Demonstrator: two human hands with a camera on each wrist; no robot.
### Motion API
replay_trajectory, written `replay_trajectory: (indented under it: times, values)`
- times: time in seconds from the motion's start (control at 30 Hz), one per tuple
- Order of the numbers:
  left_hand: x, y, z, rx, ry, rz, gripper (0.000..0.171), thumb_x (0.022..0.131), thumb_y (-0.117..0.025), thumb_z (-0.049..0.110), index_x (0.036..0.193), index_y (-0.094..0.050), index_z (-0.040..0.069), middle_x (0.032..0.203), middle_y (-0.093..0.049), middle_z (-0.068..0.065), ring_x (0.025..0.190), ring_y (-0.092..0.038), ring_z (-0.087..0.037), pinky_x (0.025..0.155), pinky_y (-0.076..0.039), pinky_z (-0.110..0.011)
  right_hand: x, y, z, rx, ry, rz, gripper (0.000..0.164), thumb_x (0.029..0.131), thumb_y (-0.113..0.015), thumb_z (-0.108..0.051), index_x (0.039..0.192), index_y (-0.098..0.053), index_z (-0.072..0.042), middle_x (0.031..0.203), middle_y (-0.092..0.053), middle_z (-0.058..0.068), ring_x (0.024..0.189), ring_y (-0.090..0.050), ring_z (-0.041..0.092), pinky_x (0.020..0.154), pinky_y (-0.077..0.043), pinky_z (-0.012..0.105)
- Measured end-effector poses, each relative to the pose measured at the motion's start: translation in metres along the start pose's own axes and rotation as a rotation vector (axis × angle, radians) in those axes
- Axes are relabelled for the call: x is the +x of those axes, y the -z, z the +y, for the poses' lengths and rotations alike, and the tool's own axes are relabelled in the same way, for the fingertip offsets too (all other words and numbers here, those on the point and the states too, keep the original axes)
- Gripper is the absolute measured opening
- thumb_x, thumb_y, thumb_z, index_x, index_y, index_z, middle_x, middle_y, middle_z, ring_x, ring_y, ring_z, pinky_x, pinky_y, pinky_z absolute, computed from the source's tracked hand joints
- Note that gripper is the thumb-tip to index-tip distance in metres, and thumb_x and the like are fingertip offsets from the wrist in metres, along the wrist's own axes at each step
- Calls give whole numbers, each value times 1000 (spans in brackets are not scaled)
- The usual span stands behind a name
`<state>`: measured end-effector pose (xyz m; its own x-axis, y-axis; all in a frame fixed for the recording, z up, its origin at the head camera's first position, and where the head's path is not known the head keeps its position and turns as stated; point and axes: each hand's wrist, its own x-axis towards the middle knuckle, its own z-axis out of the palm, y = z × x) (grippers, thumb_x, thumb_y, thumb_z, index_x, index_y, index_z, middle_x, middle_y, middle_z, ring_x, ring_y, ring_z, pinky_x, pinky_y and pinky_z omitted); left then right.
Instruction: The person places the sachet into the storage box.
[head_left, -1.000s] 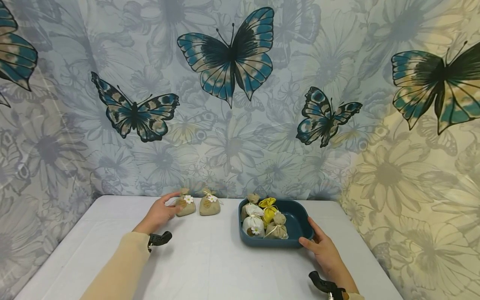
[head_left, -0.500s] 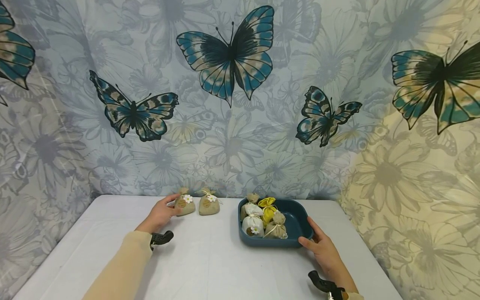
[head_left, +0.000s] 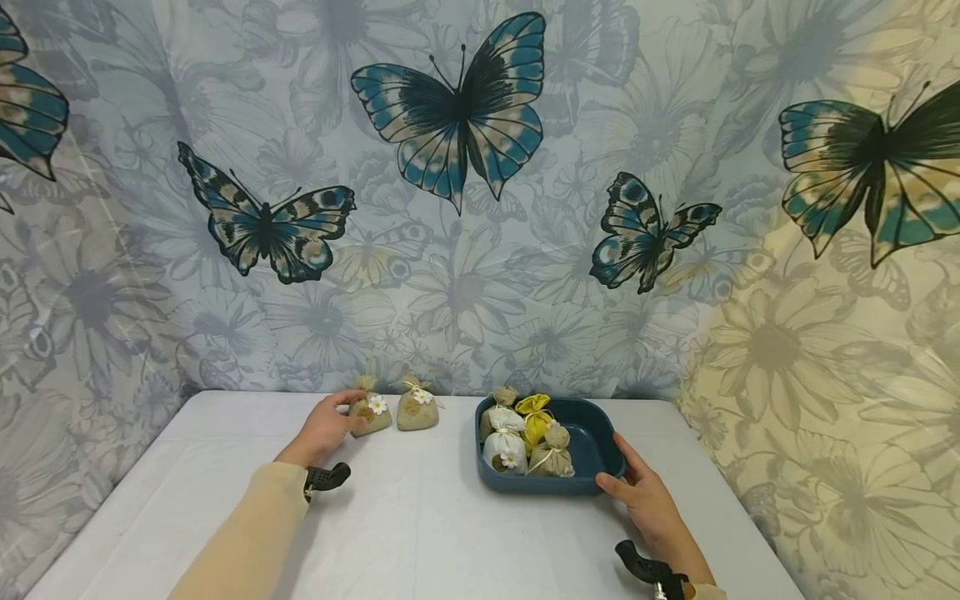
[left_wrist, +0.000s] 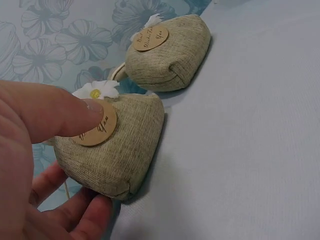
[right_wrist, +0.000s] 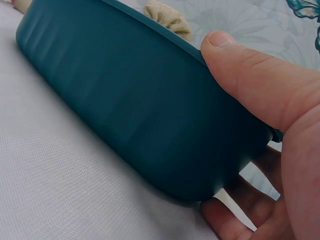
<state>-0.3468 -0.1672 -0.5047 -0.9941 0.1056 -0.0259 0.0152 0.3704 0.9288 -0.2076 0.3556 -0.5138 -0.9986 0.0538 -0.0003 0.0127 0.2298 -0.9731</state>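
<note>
At the back left of the table, my left hand (head_left: 324, 427) grips a beige cloth sachet (head_left: 371, 416) with a white flower. In the left wrist view, the thumb presses on its round paper tag (left_wrist: 95, 131) and the other fingers curl behind it. A similar beige sachet (head_left: 417, 408) stands just to its right, apart from the hand. My right hand (head_left: 651, 498) holds the right front corner of a blue plastic bin (head_left: 517, 483), thumb at the rim and fingers around the outside wall.
Inside the bin's left part sit a white sachet (head_left: 506, 446), a yellow sachet (head_left: 535, 421) and two beige ones, one in front (head_left: 552, 454). A white cloth covers the table (head_left: 420, 533). A butterfly-patterned curtain (head_left: 465, 325) hangs behind its back edge.
The held sachet has tilted slightly and shifted a little as my left hand settles around it. The right hand and the bin stay practically where they were.
</note>
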Motion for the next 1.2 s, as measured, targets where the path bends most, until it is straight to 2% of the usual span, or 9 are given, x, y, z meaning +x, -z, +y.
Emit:
replay_trajectory:
  times: [0.2, 0.5, 0.67, 0.93, 1.2]
  values:
    - [0, 1, -2, -22, -3, -25, 61, 84, -74, -1, 142, -55, 4, 149, -41, -24, 129, -44, -45, 95, -46, -49, 1, 0, 0, 2, 4, -5, 87, 94, -72, -17, 161, -16, -16, 162, -16, 19, 143, -25, 38, 88, -41, 14]
    - [-2, 0, -2, -18, 6, -53, 59, 83, -72, -4, 139, -59, 7, 152, -37, -23, 131, -43, -43, 91, -48, -42, 1, 0, 0, 3, -4, -6, 87, 94, -72, -16, 161, -16, -15, 162, -16, 19, 144, -24, 38, 88, -41, 14]
    - [-5, -4, -1, -25, 9, -61, 58, 83, -71, -7, 138, -59, 6, 147, -41, -26, 125, -48, -41, 85, -50, -39, 1, 0, 0, -15, -4, -1, 87, 94, -72, -17, 161, -17, -14, 162, -17, 20, 144, -24, 39, 88, -41, 14]
    - [-6, -9, 0, 34, -37, -15, 52, 82, -68, -10, 131, -63, 7, 141, -49, -22, 114, -54, -35, 76, -51, -36, 0, 0, -3, -37, -23, 0, 88, 94, -72, -20, 161, -17, -15, 162, -15, 19, 144, -22, 39, 91, -41, 18]
    - [-4, -10, -2, 48, -29, -2, 50, 84, -68, -10, 131, -63, 8, 139, -51, -21, 112, -55, -34, 77, -52, -37, -2, 1, -4, -38, -32, -11, 87, 95, -71, -21, 162, -15, -16, 162, -15, 19, 145, -22, 39, 93, -40, 20]
